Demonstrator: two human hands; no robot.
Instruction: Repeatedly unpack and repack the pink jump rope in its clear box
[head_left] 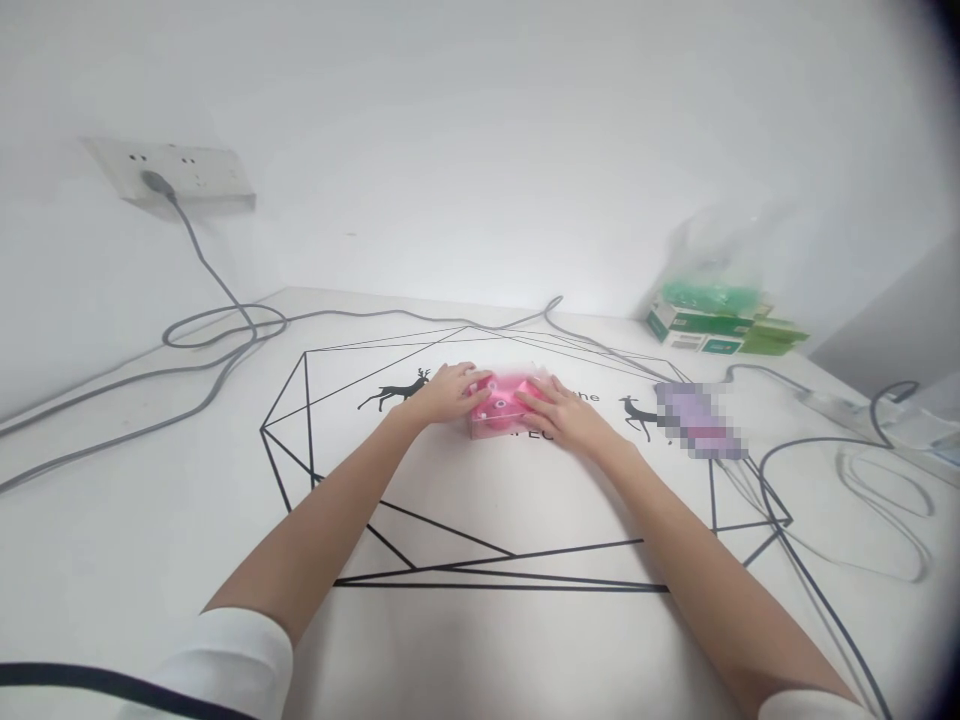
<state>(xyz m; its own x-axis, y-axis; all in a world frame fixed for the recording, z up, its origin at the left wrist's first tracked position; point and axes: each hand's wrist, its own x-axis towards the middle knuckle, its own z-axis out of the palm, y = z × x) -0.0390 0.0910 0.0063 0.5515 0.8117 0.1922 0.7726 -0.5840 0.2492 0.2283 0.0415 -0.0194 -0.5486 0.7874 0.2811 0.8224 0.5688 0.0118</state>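
A small clear plastic box [495, 425] with something bright pink [504, 402] inside stands on the white table. Round eye-like spots show on the pink content, but its kind is hard to make out. My left hand [448, 391] grips the box's left side, fingers over its upper edge. From the right, my right hand [564, 411] holds the same box with its fingers spread across the top and side. Printed lettering and black deer figures lie on the tabletop around the box.
A grey cable [397, 313] runs along the back from a wall socket [180, 172]. Green-and-white cartons [701, 325] with a plastic bag on top stand at the back right. A blurred purple item [697, 415] and more cables [817, 440] lie at the right.
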